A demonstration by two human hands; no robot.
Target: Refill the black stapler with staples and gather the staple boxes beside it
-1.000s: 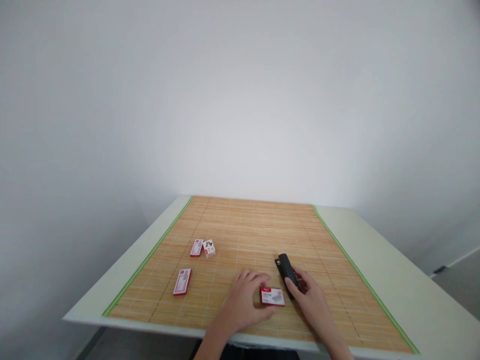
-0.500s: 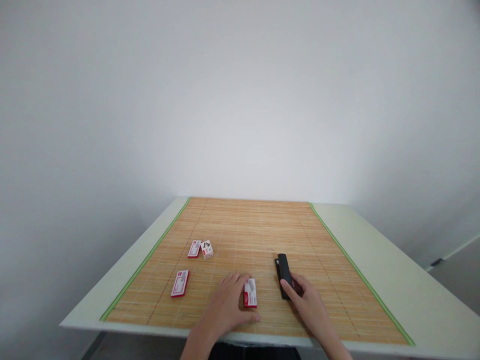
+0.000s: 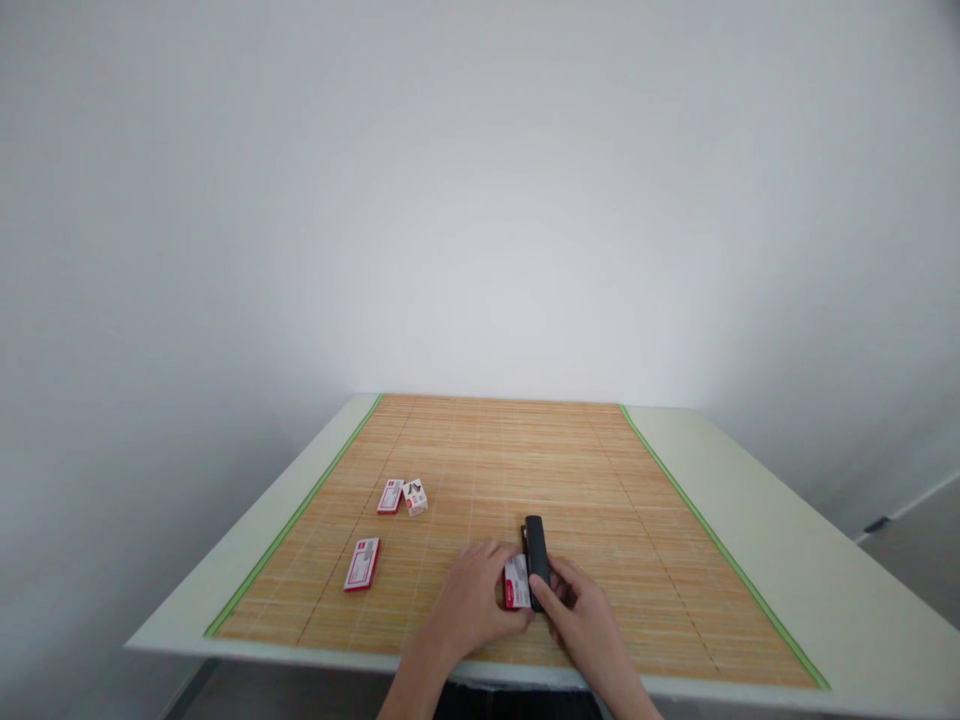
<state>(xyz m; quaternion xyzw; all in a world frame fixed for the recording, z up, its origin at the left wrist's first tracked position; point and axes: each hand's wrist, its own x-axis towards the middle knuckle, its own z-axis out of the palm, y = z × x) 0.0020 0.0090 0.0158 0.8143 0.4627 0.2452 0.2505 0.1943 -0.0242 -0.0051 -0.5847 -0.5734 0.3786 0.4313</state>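
My left hand (image 3: 471,608) rests on the bamboo mat (image 3: 517,470) near the front edge, its fingers closed around a small red-and-white box (image 3: 516,583). My right hand (image 3: 581,622) grips the near end of a black stapler (image 3: 535,546), which lies pointing away from me. The box and the stapler sit side by side, touching or nearly so. Both forearms come in from the bottom of the view.
Three more small red-and-white boxes lie on the left half of the mat: one flat box (image 3: 363,564) near the front, another flat box (image 3: 390,496) further back, and a small cube-like box (image 3: 415,497) beside it. The pale table (image 3: 765,500) ends at white walls.
My right hand slid the stapler to the left. My left hand shifted the box slightly right, so the two now meet in the middle.
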